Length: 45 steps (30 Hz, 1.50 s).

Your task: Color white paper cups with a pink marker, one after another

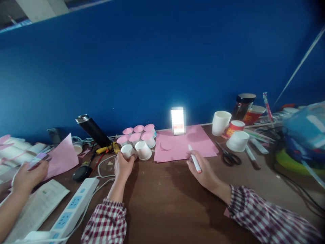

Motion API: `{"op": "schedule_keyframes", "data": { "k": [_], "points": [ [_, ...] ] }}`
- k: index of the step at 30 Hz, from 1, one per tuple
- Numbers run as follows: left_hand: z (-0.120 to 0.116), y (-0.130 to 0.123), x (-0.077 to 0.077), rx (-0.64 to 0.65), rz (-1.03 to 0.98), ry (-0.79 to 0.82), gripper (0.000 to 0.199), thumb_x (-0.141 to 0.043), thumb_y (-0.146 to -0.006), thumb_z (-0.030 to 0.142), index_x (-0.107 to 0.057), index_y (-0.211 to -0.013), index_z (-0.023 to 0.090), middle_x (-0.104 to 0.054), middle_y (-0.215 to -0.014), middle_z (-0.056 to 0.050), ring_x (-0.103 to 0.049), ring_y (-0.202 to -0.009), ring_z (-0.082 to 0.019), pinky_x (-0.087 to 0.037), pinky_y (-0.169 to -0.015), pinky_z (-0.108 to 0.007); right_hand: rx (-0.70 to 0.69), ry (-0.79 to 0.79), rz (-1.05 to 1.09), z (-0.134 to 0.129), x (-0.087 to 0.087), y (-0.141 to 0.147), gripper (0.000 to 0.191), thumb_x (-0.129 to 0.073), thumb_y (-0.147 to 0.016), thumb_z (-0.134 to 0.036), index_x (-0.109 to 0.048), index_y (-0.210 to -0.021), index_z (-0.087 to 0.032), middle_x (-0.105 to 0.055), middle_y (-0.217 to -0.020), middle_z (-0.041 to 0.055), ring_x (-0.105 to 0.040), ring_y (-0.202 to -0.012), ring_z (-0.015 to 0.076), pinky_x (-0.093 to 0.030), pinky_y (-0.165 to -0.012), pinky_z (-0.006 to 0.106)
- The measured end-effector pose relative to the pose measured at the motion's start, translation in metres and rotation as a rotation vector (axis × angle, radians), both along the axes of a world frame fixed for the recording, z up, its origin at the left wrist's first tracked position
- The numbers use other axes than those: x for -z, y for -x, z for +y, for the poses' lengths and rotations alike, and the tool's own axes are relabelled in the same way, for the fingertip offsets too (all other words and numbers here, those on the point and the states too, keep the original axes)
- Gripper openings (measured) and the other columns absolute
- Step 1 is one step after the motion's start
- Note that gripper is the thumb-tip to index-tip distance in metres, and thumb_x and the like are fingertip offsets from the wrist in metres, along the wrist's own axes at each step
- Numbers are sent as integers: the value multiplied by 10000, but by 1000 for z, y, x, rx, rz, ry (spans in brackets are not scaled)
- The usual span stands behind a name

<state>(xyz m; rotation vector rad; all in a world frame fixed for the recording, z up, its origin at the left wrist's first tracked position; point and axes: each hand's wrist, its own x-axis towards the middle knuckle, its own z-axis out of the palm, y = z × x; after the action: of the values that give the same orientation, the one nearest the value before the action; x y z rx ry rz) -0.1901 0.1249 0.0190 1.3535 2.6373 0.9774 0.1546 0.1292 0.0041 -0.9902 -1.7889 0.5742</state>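
My left hand (124, 166) has its fingers wrapped round a white paper cup (127, 151) at the front of a cup group. Just right of it stands another white cup (143, 150). Behind them are several cups topped with pink discs (138, 128). In my right hand (199, 166) is a white marker (195, 159), held over the front edge of pink paper sheets (186, 139). A loose pink disc (166, 145) lies on the sheets.
Black scissors (231, 158), white cups (238, 141) and a jar (244, 105) stand or lie at the right. At the left are a black flask (92, 130), a power strip (73, 206) with cables, and another person's hand (30, 174) holding something.
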Motion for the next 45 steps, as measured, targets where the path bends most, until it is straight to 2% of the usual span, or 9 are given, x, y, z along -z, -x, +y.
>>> {"op": "schedule_keyframes", "data": {
  "k": [11, 15, 20, 23, 27, 32, 36, 40, 45],
  "points": [
    [-17, -31, -11, 50, 34, -453, 827, -653, -761, 200, -244, -1473, 95, -341, -1524, -248, -292, -1446, -397, -234, -1189, -585, -25, -12, 32, 0, -3, -1, 213, -542, -920, -214, -554, -1133, -215, -710, -953, 67, -705, -823, 199, -577, -770, 324],
    [-31, -101, -20, 394, 56, -679, 640, -632, -844, 257, -380, -1420, 138, -470, -1423, -220, -449, -1354, -340, -375, -1126, -516, -20, 62, 74, -4, -3, 2, 169, -512, -970, -293, -563, -1112, -218, -696, -855, 44, -680, -721, 176, -557, -661, 287],
    [-47, -176, -3, 808, -224, -553, 539, -672, -838, 238, -519, -1354, 208, -572, -1366, -171, -500, -1336, -316, -361, -1151, -470, -95, 132, 134, -3, -11, -3, 239, -403, -1034, -386, -516, -1173, -227, -719, -830, 37, -710, -711, 169, -566, -610, 267],
    [-49, -180, 12, 871, -149, -433, 524, -626, -868, 229, -490, -1373, 194, -587, -1331, -169, -531, -1294, -302, -409, -1114, -470, 45, -152, -136, 8, -34, -32, 180, -469, -1003, -311, -597, -1092, -221, -742, -938, 89, -723, -870, 224, -577, -760, 340],
    [-48, -171, 22, 864, 16, -376, 471, -541, -918, 228, -434, -1373, 171, -589, -1284, -156, -556, -1233, -282, -467, -1054, -478, 567, -445, -368, 32, -62, -92, 173, -602, -907, -288, -633, -1055, -203, -737, -999, 113, -668, -965, 302, -526, -855, 435],
    [-46, -171, 22, 892, 70, -393, 487, -523, -931, 216, -380, -1393, 155, -574, -1284, -168, -564, -1208, -266, -500, -1017, -449, 882, -129, -400, 61, -49, -145, 446, -675, -807, -372, -577, -1195, -174, -703, -1116, 156, -640, -992, 364, -514, -792, 457],
    [-46, -171, 23, 908, -9, -394, 493, -538, -918, 208, -403, -1389, 162, -584, -1265, -165, -607, -1127, -249, -512, -990, -440, 846, 9, -411, 70, -39, -155, 418, -681, -745, -317, -605, -1128, -170, -691, -1087, 162, -647, -970, 360, -516, -780, 457],
    [-46, -175, 21, 934, -295, -313, 360, -568, -892, 217, -564, -1249, 175, -650, -1124, -125, -653, -972, -213, -545, -888, -374, 869, -97, -185, 53, -64, -140, 507, -733, -715, -353, -588, -1177, -202, -692, -1126, 135, -660, -983, 350, -522, -848, 497],
    [-48, -187, 9, 882, -910, -121, 295, -636, -874, 364, -655, -1089, 162, -698, -1021, -111, -665, -808, -175, -557, -724, -294, 454, -112, 157, 14, -90, -84, 409, -743, -760, -372, -595, -1109, -217, -684, -1149, 100, -681, -938, 267, -578, -768, 399]
  ]
}}
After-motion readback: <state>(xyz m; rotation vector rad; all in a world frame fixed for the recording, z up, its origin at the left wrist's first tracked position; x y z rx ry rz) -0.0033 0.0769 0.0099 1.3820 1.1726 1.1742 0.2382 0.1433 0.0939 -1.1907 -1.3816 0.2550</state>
